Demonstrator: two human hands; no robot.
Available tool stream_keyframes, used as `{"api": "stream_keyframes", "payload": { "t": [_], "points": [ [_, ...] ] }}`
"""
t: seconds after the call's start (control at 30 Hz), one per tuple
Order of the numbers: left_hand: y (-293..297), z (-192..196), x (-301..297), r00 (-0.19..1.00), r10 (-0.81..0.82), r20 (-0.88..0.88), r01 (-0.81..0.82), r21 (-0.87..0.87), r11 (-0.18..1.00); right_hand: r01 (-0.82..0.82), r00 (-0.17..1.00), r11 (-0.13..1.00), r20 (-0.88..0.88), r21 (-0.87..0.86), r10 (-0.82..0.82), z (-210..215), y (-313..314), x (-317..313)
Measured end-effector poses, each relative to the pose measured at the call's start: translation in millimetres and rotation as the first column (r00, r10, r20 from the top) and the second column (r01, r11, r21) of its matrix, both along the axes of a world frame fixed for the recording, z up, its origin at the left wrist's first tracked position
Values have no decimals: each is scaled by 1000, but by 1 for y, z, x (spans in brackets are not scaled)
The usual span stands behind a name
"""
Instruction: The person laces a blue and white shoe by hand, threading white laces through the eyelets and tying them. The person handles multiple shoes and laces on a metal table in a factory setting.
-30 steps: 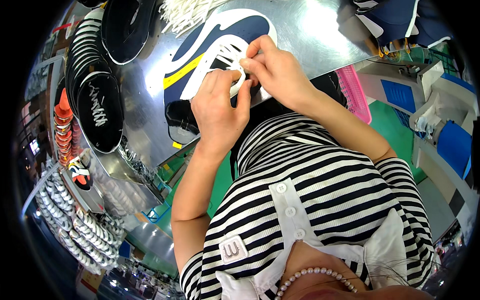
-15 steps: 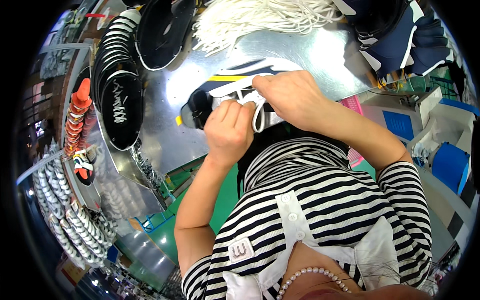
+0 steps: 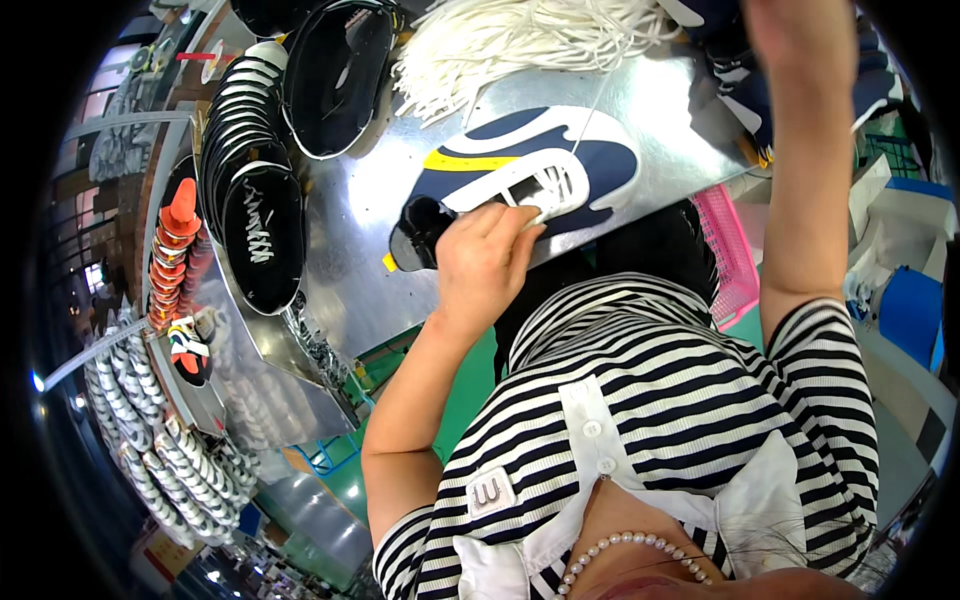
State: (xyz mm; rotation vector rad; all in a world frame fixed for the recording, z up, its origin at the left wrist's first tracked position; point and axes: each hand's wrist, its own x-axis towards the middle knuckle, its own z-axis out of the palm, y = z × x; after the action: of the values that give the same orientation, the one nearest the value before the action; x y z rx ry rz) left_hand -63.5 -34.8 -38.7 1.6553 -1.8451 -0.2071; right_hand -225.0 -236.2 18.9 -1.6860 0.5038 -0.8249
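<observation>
I'm looking down at a flat navy, white and yellow shoe upper (image 3: 530, 175), lying at upper centre of the frame on the shiny metal worktable (image 3: 350, 240). My left hand (image 3: 480, 265) sits just below it, fingers curled and pressed onto its near white edge by the lace holes, pinning it down. My right hand (image 3: 790, 30) is up at the top right edge, mostly cut off, so I cannot tell whether it pinches anything; a thin white lace (image 3: 590, 105) runs from the eyelet area up toward it, taut by the look of it.

I judge this upper light and floppy, soft fabric with stiffer overlay panels, so it will slide on the polished metal unless held flat. The best hold looks to be the reinforced white eyelet strip, where the left hand already bears down. The lace is limp and thin; a fingertip pinch near its end suits it.

A heap of loose white laces (image 3: 500, 40) lies along the top centre, and stacked black oval insoles (image 3: 255, 190) fill the upper left.
</observation>
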Motion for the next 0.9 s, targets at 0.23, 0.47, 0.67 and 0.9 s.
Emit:
{"api": "stream_keyframes", "payload": {
  "t": [0.23,0.47,0.67,0.9],
  "points": [
    [-3,11,3,809,400,-431,-181,465,867,-86,984,946,-120,312,129,-77,62,24],
    [-11,-2,6,857,453,-245,-391,264,882,-177,969,854,-63,490,237,-49,46,32],
    [-14,-11,8,781,508,-364,-448,241,861,-297,919,863,-122,407,374,-54,45,32],
    [-21,-15,1,805,543,-239,-526,135,840,-94,949,996,-303,1,90,-84,50,51]
  ]
}}
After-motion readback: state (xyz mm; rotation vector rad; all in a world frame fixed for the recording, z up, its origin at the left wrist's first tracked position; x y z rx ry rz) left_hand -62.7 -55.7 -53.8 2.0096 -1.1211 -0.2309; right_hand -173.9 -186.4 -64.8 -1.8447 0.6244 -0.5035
